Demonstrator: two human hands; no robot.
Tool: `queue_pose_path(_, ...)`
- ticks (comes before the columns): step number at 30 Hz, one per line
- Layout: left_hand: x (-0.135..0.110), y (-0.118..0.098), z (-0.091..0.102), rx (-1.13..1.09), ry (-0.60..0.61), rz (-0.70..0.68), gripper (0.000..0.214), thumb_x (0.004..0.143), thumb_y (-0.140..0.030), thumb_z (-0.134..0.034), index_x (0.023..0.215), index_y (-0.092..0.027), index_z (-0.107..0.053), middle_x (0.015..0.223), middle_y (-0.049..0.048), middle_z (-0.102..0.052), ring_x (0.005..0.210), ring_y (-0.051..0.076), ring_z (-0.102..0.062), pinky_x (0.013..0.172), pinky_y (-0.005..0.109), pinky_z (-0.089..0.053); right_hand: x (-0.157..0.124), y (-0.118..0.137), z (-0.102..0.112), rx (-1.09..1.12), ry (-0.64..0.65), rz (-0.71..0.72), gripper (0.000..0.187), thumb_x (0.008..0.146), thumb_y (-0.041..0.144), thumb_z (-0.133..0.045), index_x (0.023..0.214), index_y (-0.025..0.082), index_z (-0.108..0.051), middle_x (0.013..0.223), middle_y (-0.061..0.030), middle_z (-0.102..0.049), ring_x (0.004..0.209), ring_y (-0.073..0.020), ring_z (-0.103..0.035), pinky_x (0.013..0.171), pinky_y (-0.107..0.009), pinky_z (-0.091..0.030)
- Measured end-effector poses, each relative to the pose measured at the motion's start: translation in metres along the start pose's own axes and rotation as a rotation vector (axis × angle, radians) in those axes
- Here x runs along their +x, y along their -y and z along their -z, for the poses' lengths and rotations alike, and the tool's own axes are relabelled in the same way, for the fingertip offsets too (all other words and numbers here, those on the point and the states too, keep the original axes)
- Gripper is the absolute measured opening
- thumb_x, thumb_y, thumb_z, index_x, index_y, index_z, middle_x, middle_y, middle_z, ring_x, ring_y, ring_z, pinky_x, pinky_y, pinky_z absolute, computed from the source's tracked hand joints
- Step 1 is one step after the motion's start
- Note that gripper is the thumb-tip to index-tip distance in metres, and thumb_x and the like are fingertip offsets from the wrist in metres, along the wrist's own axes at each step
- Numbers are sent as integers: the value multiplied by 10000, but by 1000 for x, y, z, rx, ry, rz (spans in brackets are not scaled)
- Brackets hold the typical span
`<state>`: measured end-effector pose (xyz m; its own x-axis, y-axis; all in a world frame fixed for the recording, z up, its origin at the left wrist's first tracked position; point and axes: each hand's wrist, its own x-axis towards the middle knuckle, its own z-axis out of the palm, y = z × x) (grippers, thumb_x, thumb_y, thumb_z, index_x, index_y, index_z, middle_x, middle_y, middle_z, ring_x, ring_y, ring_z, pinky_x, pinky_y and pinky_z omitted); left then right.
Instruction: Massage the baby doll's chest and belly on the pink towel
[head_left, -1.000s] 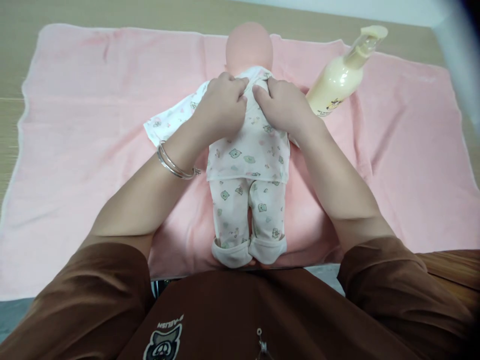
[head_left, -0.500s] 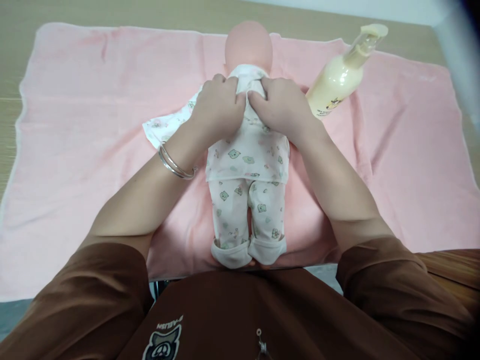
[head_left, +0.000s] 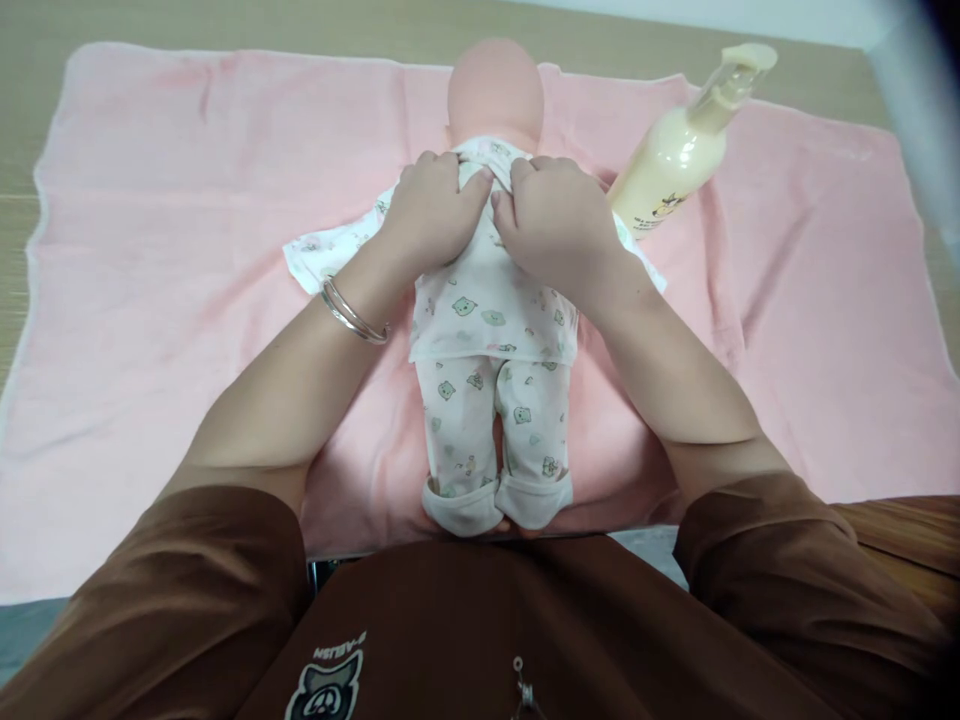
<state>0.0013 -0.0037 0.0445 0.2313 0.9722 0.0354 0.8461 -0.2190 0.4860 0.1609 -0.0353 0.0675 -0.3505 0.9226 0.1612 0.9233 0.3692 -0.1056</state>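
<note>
A baby doll [head_left: 495, 95] lies on a pink towel with its head away from me and no face showing. It wears a white printed shirt [head_left: 487, 310] and matching trousers [head_left: 457, 420] with turned-up cuffs. My left hand [head_left: 435, 210] is closed on the shirt at the upper back near the left shoulder, thumb toward the middle. Opposite it, my right hand [head_left: 559, 215] grips the shirt by the right shoulder, fingers curled. Between the two thumbs the cloth is creased below the collar. My palms hide the fingers' undersides and part of the shoulders.
The pink towel [head_left: 165, 250] covers much of the wooden table [head_left: 300, 30]. To the right of the doll, close to my right hand, stands a pale yellow pump bottle [head_left: 671, 160]. Brown wood [head_left: 907, 540] shows at the lower right.
Both hands have shifted slightly on the shirt, the right one a little lower. More of the collar now shows, and the right sleeve has come into view beside my right wrist.
</note>
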Motion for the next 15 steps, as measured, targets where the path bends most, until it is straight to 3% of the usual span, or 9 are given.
queue_pose_path(3,1,1,-4,25,-90,6,482,926,-490,-261,1152,-206,-578,1140,155,-537,1107,324,-474,966,463,-359,3,-5,-4,29,-12,-9,405,981,420,-206,972,210,-553,1027,-143,-586,961,-311,-534,797,-432,-453)
queue_pose_path(9,0,3,-6,-38,-104,6,571,838,-618,-258,1228,-341,-569,1190,118,-547,1156,355,-456,1006,485,-323,12,-19,-10,74,26,-79,438,970,495,-246,974,170,-541,1003,-153,-590,901,-312,-560,762,-440,-465)
queue_pose_path(15,0,4,-7,-62,-108,19,633,804,-644,-263,1300,-355,-529,1179,105,-548,1164,352,-423,1026,497,-295,17,-27,-10,139,67,-58,450,968,534,-275,850,183,-529,903,-100,-613,791,-247,-558,709,-386,-464)
